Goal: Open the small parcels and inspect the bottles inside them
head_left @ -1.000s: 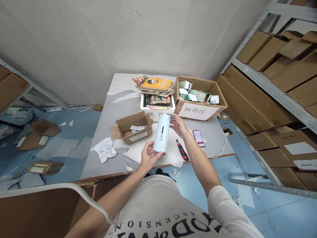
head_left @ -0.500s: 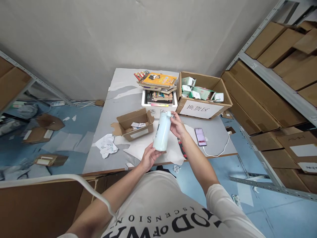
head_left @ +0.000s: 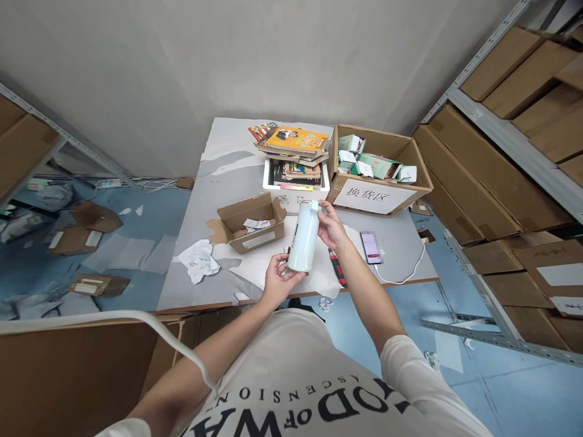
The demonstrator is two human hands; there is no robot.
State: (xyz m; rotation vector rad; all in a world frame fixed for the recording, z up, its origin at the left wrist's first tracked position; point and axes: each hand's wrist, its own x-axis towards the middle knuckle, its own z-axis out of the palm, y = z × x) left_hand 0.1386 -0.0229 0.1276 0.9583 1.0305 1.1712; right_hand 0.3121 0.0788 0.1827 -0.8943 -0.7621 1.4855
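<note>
A pale blue water bottle (head_left: 304,238) is held over the near middle of the table, its lid tilted slightly to the right. My left hand (head_left: 279,280) grips its base from the left, the thumb along the bottom edge. Around the lid, on the right side, close the fingers of my right hand (head_left: 331,226). Dark lettering runs down the bottle's left side. White paper (head_left: 257,270) lies beneath it on the table. To the left is an open small cardboard box (head_left: 255,243) with crumpled paper inside. A red and black tool (head_left: 337,267) lies beside my right forearm.
Behind the bottle stand a white bin (head_left: 273,189) heaped with books (head_left: 296,141) and a carton (head_left: 387,197) of small green-and-white boxes. A phone (head_left: 371,247) on a cable lies at right. Crumpled paper (head_left: 199,261) is at left. Shelves of cartons (head_left: 492,173) flank the table.
The view has shifted slightly. Both hands still hold the bottle, which stands a little more upright and slightly farther right. The other things keep their places on the table.
</note>
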